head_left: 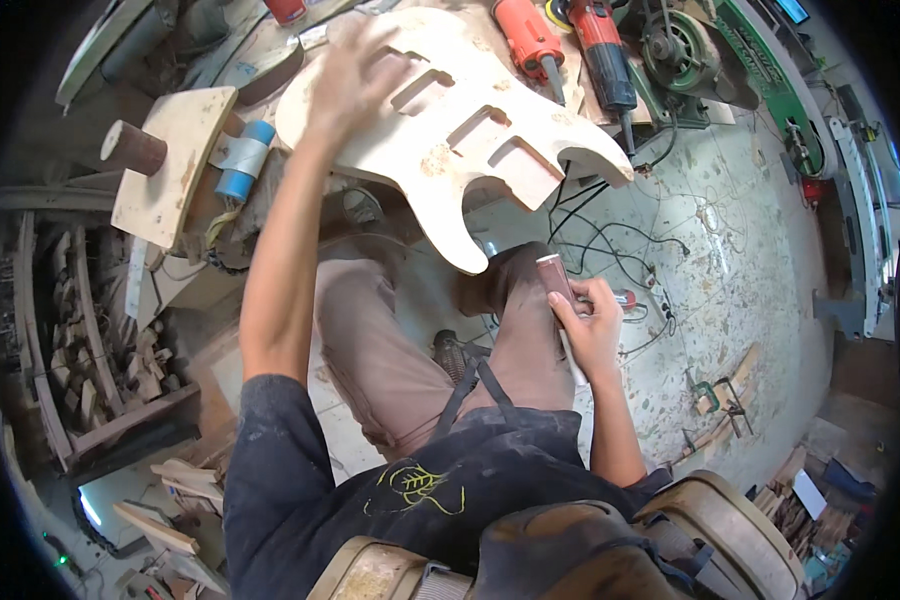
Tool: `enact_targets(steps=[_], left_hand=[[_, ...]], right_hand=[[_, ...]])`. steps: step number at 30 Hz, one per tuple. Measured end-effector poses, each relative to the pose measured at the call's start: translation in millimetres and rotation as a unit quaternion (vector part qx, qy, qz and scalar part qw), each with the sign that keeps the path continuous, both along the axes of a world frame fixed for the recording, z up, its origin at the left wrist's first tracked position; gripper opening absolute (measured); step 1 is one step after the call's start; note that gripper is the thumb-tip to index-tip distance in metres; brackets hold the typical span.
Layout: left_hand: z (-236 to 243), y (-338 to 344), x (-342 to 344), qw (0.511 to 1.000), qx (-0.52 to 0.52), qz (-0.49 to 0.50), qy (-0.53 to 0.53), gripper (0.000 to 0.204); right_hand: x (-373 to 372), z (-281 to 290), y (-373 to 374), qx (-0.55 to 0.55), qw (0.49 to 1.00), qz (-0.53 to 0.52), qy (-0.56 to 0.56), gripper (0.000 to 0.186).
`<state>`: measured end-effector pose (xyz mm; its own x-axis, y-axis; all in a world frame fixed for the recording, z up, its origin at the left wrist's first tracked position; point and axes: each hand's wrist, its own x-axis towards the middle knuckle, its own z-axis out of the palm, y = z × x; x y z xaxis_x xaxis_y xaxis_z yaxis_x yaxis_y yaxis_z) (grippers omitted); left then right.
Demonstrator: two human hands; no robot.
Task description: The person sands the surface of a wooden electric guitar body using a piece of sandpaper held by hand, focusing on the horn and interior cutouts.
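Observation:
A pale wooden electric guitar body (425, 130) with routed cavities and two horns lies on the workbench in front of me. Over its left part is my left hand (355, 80), blurred by motion, its fingers stretched out and nothing seen in them. Whether it touches the wood I cannot tell. My right hand (592, 325) is closed around a round stick wrapped in brown-red sandpaper (554, 276), held upright above my thigh, apart from the guitar body. The stick's lower part shows pale below my fingers.
Two red power tools, one an angle grinder (606, 60), lie at the bench's back right beside a green machine (745, 50). On the left stand a wooden block with a sandpaper-wrapped cylinder (135, 148) and a blue roll (245, 160). Black cables (610, 235) and clamps (715, 397) lie on the floor.

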<state>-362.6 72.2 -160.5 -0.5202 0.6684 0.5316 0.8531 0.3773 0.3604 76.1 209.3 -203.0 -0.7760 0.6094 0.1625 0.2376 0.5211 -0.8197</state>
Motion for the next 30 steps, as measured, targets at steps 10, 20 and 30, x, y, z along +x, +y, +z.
enact_targets(steps=[10,20,30], left_hand=[[44,-40,199,0.936,-0.15,-0.27,-0.167,0.05],[28,-31,190,0.982,-0.183,-0.052,-0.008,0.059],[17,-45,180,0.977,-0.171,-0.123,-0.034,0.056]], right_hand=[[15,-22,3,-0.21,0.978,-0.008,0.001,0.03],[14,-25,0,-0.244,0.969,-0.02,0.023,0.029],[9,-21,-4,-0.254,0.966,-0.018,0.034,0.029]])
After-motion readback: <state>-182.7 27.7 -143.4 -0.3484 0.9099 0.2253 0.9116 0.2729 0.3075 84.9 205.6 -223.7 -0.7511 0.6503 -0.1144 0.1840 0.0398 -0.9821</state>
